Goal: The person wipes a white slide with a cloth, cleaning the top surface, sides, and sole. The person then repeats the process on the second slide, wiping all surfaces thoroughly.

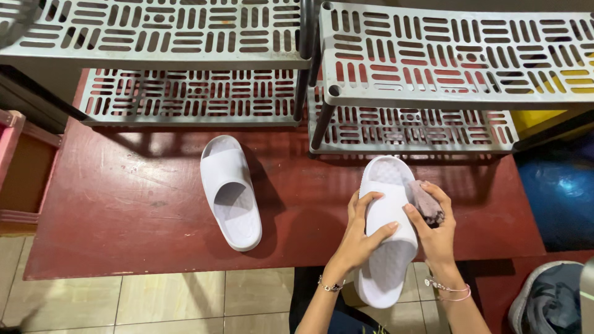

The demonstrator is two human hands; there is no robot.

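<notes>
Here your left hand (362, 238) grips the pale lilac slide sandal (388, 247) overhanging the red table's (124, 204) front edge; your right hand (436, 229) pinches a grey cloth (427, 203) against its strap

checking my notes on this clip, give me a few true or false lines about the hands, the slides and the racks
1. The left hand holds a white slide by its strap. True.
2. The right hand is empty. False: it presses a small grey cloth against the slide.
3. A second slide lies alone on the red surface. True.
4. Both slides sit on the grey racks. False: neither is on a rack.
5. Each wrist wears a bracelet. True.
</notes>
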